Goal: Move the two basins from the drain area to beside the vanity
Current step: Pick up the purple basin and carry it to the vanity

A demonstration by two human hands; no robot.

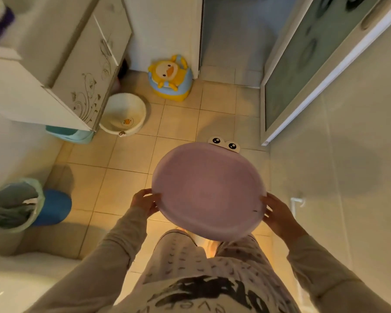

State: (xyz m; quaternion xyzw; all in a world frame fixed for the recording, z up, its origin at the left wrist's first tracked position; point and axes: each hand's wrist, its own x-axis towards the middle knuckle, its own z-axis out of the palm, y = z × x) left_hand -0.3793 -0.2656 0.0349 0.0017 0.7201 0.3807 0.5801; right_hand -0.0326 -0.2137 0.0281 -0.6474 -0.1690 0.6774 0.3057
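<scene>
Low in the frame's centre, the person's pale sleeves reach forward over patterned trousers, and both hands carry a pink basin (209,192) above the tiled floor (131,154). At the basin's lower left rim the left hand (146,203) clamps the edge, fingers curled over it. At the lower right rim the right hand (278,216) lies against the edge with its fingers wrapped round the outside. Tilted toward the camera, the basin shows its inside, and two cartoon eyes (224,143) stand up from its far rim.

At the left edge, a bin (16,205) lined with a pale bag sits on the floor with a blue round container (54,207) just beside it.

Farther up and left, a cream basin (123,114) with a small duck print rests on the tiles, touching or nearly touching the corner of the white vanity (81,73); motion blur makes the contact hard to judge. Under the vanity a teal object (70,134) pokes out. Beyond, near the top centre, a yellow duck potty (171,79) stands by the wall, and a frosted glass door (303,64) fills the upper right.
</scene>
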